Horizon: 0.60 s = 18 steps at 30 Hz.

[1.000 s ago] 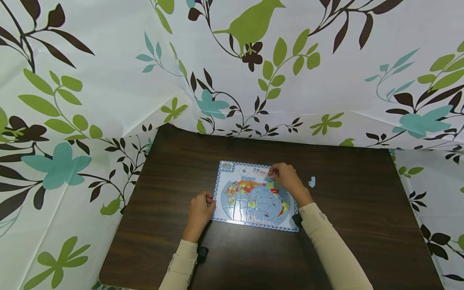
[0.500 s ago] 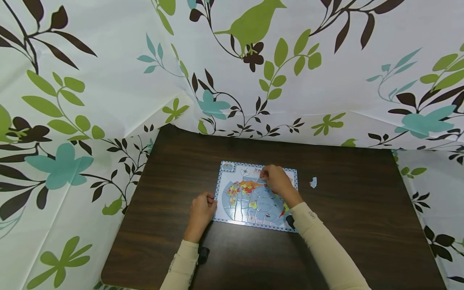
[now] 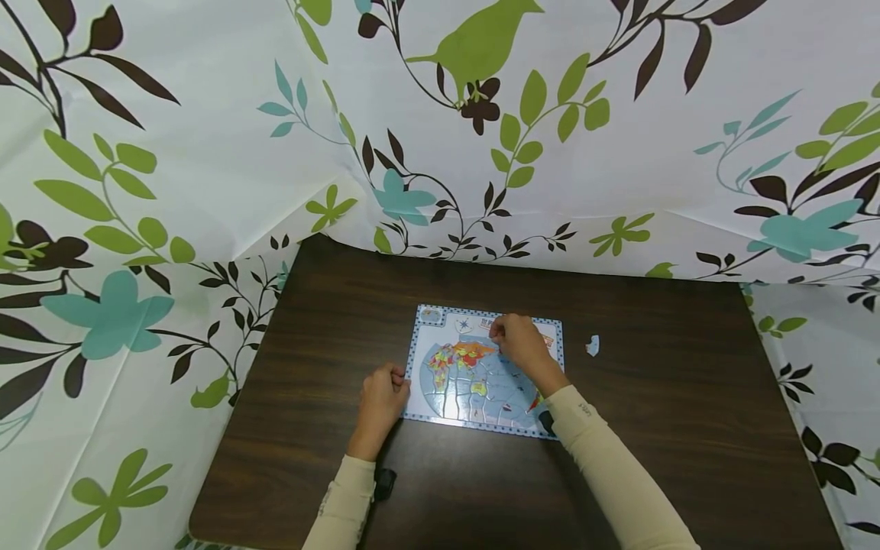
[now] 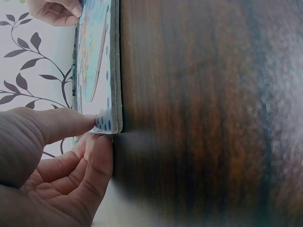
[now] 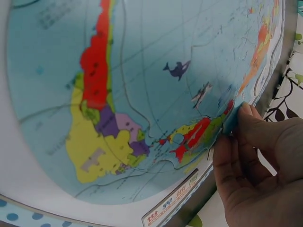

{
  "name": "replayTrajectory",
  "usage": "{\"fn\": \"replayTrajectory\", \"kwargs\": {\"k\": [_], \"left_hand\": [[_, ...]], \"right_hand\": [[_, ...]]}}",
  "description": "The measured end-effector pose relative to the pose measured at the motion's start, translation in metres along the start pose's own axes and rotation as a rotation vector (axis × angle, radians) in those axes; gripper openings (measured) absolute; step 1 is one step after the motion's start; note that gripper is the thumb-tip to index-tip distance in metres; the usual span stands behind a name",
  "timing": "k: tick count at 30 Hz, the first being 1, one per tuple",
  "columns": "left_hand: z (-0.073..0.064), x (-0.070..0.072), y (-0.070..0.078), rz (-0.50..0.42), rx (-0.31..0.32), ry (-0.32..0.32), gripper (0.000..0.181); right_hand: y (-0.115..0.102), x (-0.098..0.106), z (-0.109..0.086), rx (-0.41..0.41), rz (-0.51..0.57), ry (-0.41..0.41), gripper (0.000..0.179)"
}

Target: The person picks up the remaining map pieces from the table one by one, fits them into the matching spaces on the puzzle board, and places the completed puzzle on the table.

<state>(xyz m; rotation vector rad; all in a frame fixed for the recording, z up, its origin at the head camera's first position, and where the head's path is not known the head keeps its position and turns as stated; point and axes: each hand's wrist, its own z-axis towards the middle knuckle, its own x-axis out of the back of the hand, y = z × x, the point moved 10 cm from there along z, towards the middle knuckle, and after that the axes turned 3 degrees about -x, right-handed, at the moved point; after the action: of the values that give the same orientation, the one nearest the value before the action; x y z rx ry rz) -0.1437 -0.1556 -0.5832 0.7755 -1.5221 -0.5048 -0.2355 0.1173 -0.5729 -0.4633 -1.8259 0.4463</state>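
Observation:
A world map jigsaw puzzle board (image 3: 481, 428) with a dotted blue border lies flat on the table. At its left edge is my left hand (image 3: 383, 393); in the left wrist view the thumb (image 4: 71, 124) lies on the board's corner, with curled fingers against the edge below. My right hand (image 3: 522, 345) is over the upper middle of the map. Between its thumb and fingertips it pinches a small blue puzzle piece (image 5: 230, 121), mostly hidden by the fingers. Whether that piece sits in its slot I cannot tell.
A loose pale blue puzzle piece (image 3: 593, 346) lies on the dark wooden table (image 3: 660, 397), right of the board. A leaf-patterned white sheet (image 3: 619, 153) hangs behind the table and at its sides. Black devices are strapped to both wrists.
The right hand has moved left across the top of the map with the puzzle piece, then barely shifted. The left hand stays at the board's edge.

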Motion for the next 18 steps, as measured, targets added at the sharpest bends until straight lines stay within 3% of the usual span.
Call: {"fn": "replayTrajectory", "kwargs": {"k": [11, 18], "left_hand": [[0.0002, -0.0009, -0.0002, 0.010, -0.012, -0.002, 0.014], [-0.0006, 0.0005, -0.0004, 0.010, 0.003, -0.003, 0.013]], "right_hand": [[-0.0016, 0.0019, -0.0013, 0.001, -0.028, 0.027, 0.005], [0.0029, 0.0060, -0.0034, 0.005, 0.014, 0.031, 0.008]]}}
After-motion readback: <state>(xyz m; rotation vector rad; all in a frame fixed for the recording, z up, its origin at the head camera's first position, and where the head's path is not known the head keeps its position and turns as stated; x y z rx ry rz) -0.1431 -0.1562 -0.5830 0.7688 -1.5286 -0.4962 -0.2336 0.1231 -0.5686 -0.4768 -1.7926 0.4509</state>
